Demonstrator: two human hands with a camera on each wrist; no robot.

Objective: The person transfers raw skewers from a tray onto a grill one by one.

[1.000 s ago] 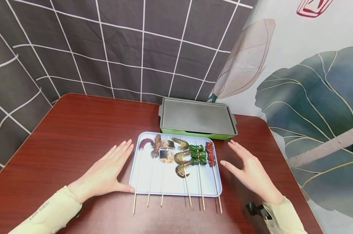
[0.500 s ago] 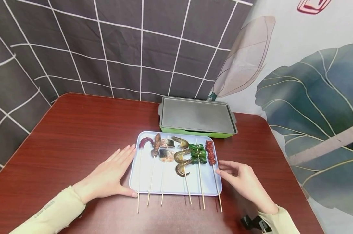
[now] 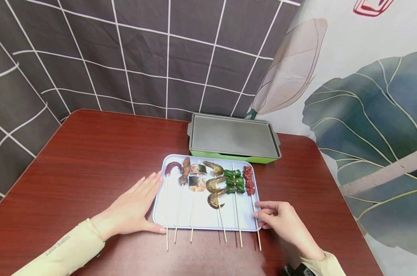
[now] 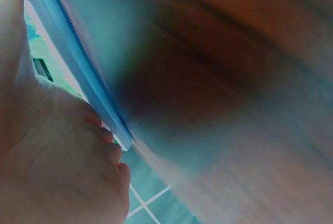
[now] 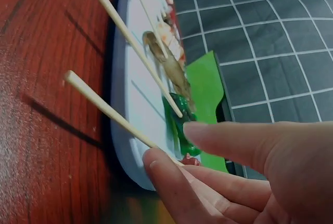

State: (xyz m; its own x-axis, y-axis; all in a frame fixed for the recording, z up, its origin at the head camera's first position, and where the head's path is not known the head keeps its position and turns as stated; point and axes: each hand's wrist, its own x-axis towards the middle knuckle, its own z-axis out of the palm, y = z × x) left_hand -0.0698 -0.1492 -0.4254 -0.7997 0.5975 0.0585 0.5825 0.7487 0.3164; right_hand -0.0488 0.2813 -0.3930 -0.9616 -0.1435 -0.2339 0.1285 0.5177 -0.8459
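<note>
A pale blue tray [image 3: 208, 225] holds several skewers in a row. My left hand [image 3: 134, 209] lies along its left side with fingers straight, thumb at the front rim beside the stick of the purple octopus-tentacle skewer [image 3: 173, 166]. My right hand [image 3: 282, 218] is at the front right corner, thumb and fingertips either side of the stick of the red meat skewer [image 3: 248, 180]. In the right wrist view, that stick [image 5: 104, 107] runs by a fingertip, with a gap to the thumb. Between lie a brown skewer [image 3: 184, 172], fish [image 3: 197, 183], shrimp [image 3: 213, 186] and green pepper [image 3: 234, 181] skewers.
Right behind the tray stands a green box-shaped grill [image 3: 236, 156] with a flat grey plate [image 3: 234, 134]. The red-brown wooden table [image 3: 101, 145] meets a dark gridded curtain [image 3: 142, 50] at the back. The skewers' stick ends overhang the tray's front rim.
My right hand has come down and left to the red meat skewer's stick, its fingers drawing in. My left hand shifted slightly right, and the octopus skewer's stick end swung right.
</note>
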